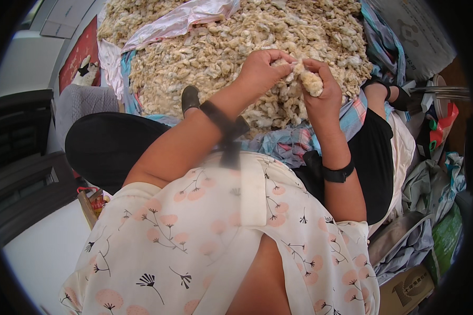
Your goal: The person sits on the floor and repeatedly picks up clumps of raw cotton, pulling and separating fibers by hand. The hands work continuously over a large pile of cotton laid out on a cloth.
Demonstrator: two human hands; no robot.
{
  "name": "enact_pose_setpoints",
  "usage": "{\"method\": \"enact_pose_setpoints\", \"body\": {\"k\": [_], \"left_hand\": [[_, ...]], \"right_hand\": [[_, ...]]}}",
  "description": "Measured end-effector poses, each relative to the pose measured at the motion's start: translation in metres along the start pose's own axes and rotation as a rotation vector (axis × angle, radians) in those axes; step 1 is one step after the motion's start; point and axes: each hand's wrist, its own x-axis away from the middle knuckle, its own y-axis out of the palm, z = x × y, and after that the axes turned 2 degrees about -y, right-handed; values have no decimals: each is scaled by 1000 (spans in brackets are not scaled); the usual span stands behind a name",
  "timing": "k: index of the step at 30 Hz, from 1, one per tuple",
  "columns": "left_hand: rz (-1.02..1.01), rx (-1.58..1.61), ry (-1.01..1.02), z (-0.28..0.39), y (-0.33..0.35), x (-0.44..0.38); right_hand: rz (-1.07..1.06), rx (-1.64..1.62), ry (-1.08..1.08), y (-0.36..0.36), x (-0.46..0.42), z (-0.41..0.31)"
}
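Note:
A large heap of cream and yellowish fibre tufts (205,67) lies before me on a blue and pink checked cloth (287,143). Above the heap, my left hand (266,69) pinches a thin wisp of the fibre between thumb and fingers. Close to its right, my right hand (324,84) holds a fibre tuft (311,83) against its palm, with its fingertips near those of my left hand. The two hands almost meet at the strand between them. A pinkish white cloth (181,23) lies across the upper left part of the heap.
My bent legs in black flank the heap. A grey knitted cover (86,102) stands at the left, near a red panel (81,53). On the right are a large grey bag (412,37), crumpled bags (421,185) and a cardboard box (408,289) bearing writing.

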Motion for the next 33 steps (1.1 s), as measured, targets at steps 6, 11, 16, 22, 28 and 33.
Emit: {"method": "enact_pose_setpoints", "body": {"k": [6, 11, 16, 22, 28, 33], "left_hand": [[-32, 139, -43, -8, 2, 0], [-9, 200, -21, 0, 17, 6], [-45, 173, -66, -5, 2, 1], [-90, 133, -75, 2, 5, 5], [-99, 262, -85, -7, -2, -2], [-80, 208, -103, -9, 1, 1]], "right_hand": [[-109, -71, 34, -2, -1, 16], [-45, -22, 99, -4, -2, 19], [-71, 31, -30, 1, 2, 9], [-17, -82, 123, 1, -1, 35], [-63, 38, 25, -1, 1, 9], [9, -223, 258, -2, -2, 34]]}}
